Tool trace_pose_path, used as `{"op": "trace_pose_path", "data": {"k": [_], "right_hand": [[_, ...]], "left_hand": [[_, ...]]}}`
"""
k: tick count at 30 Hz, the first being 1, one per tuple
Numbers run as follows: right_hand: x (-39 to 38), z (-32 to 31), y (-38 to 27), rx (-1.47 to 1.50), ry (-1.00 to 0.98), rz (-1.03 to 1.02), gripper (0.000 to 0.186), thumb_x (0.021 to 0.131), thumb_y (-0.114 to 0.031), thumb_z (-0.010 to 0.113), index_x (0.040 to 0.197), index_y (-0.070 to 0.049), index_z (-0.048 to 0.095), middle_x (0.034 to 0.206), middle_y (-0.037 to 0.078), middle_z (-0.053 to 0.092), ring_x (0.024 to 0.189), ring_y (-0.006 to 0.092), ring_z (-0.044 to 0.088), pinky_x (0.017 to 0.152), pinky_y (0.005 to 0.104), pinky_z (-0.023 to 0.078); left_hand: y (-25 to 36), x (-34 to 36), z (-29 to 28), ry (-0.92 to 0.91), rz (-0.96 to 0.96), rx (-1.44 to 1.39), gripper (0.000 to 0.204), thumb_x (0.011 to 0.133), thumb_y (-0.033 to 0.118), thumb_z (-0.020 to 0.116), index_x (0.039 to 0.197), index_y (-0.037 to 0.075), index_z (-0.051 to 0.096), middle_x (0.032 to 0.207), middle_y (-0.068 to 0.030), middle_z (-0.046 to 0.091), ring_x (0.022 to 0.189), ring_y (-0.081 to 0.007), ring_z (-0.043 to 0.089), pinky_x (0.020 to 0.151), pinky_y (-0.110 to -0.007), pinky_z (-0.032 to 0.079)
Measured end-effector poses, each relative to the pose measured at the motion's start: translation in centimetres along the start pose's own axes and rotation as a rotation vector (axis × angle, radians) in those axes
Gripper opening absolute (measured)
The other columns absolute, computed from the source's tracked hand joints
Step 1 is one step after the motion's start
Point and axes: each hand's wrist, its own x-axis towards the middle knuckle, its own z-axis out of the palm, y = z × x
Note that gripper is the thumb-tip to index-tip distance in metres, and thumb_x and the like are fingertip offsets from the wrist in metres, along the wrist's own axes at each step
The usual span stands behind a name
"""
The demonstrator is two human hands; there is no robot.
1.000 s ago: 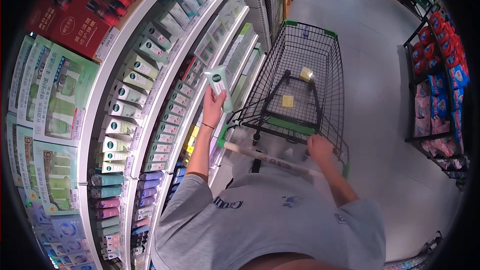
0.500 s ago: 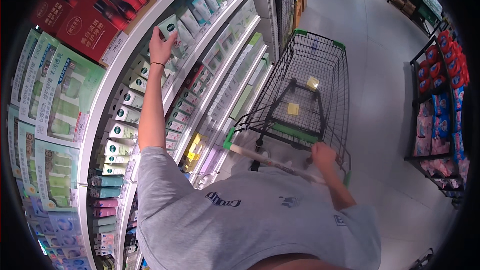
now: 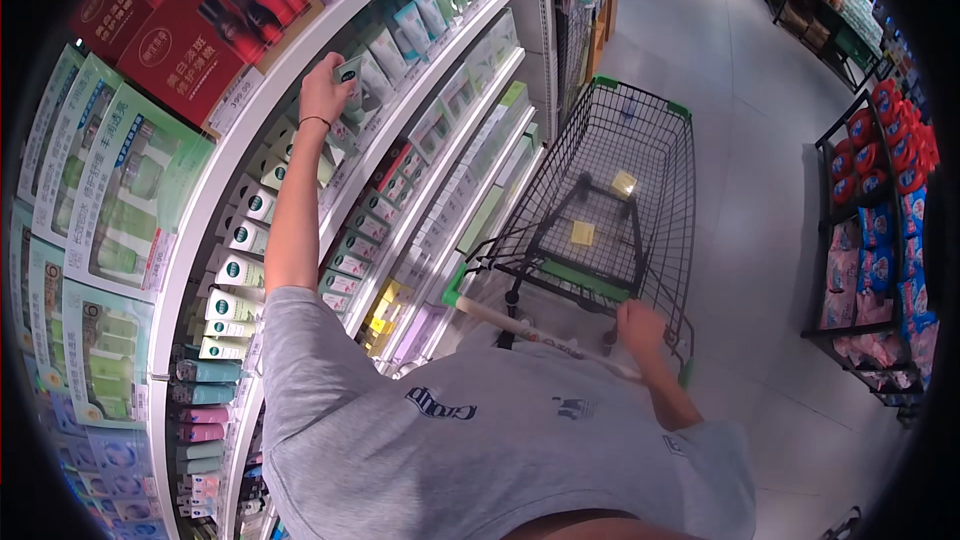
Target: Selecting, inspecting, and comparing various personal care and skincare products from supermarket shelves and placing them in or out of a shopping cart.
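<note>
My left hand (image 3: pixel 322 92) reaches out to the upper shelf on the left. Its fingers are closed on a pale squeeze tube (image 3: pixel 349 80) with a dark green oval label, partly covered by the hand. The tube stands among similar tubes in the shelf row. More white tubes (image 3: pixel 243 268) with the same label line the shelf nearer to me. My right hand (image 3: pixel 642 328) is curled round the handle of a shopping cart (image 3: pixel 688 200), at the handle's right part. Inside the black wire basket, two small yellowish squares (image 3: pixel 582 233) show; I cannot tell what they are.
Curved white shelving (image 3: pixel 440 60) with boxes and tubes runs along my left. Red gift boxes (image 3: pixel 190 30) and green cosmetic sets (image 3: pixel 130 190) stand on its top. Across the grey floor (image 3: pixel 760 190), a black rack (image 3: pixel 815 240) holds red, blue and pink packs.
The tube in my left hand has come down, now lower and closer to the row. My view has shifted slightly. My right hand stays on the cart handle.
</note>
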Motion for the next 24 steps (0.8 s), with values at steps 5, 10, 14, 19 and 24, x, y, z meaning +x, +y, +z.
{"op": "trace_pose_path", "data": {"k": [5, 10, 14, 19, 24], "right_hand": [[0.1, 0.2, 0.1, -0.002, 0.005, 0.007, 0.024, 0.088, -0.024, 0.053, 0.074, -0.007, 0.062, 0.073, 0.011, 0.063, 0.066, 0.0317, 0.064, 0.057, 0.0456, 0.049], [0.5, 0.0, 0.0, 0.020, 0.013, -0.003, 0.024, 0.088, -0.024, 0.053, 0.074, -0.007, 0.062, 0.073, 0.011, 0.063, 0.066, 0.0320, 0.063, 0.057, 0.0458, 0.049], [0.7, 0.0, -0.1, 0.013, 0.015, 0.005, 0.024, 0.088, -0.024, 0.054, 0.074, -0.007, 0.062, 0.072, 0.011, 0.063, 0.066, 0.0321, 0.063, 0.057, 0.0464, 0.049], [0.9, 0.2, 0.0, 0.000, -0.017, 0.026, 0.023, 0.088, -0.025, 0.053, 0.075, -0.007, 0.062, 0.073, 0.010, 0.063, 0.067, 0.0314, 0.064, 0.058, 0.0462, 0.050], [1.1, 0.4, 0.2, -0.013, -0.009, 0.017, 0.023, 0.088, -0.025, 0.053, 0.076, -0.008, 0.062, 0.073, 0.009, 0.064, 0.068, 0.0295, 0.064, 0.058, 0.0454, 0.050]], "left_hand": [[1.9, 0.5, -1.6, -0.117, -0.108, 0.142, 0.039, 0.075, 0.022, 0.074, 0.107, 0.009, 0.055, 0.092, -0.0198, 0.067, 0.093, -0.0407, 0.063, 0.079, -0.049, 0.049], [1.0, 0.8, -1.3, -0.153, -0.169, 0.170, 0.041, 0.075, 0.025, 0.075, 0.108, 0.009, 0.055, 0.096, -0.0210, 0.067, 0.095, -0.0414, 0.063, 0.079, -0.049, 0.049], [0.5, 1.1, -0.5, -0.180, -0.227, 0.209, 0.043, 0.076, 0.025, 0.075, 0.109, 0.006, 0.056, 0.097, -0.0226, 0.067, 0.097, -0.0410, 0.063, 0.082, -0.049, 0.050], [-0.6, 1.3, 0.6, -0.212, -0.259, 0.244, 0.050, 0.074, 0.027, 0.076, 0.113, 0.003, 0.057, 0.102, -0.0225, 0.067, 0.101, -0.0393, 0.063, 0.086, -0.047, 0.050], [-1.4, 1.4, 1.6, -0.263, -0.312, 0.273, 0.053, 0.072, 0.027, 0.077, 0.116, 0.003, 0.058, 0.107, -0.0234, 0.066, 0.105, -0.0387, 0.062, 0.089, -0.047, 0.049]]}}
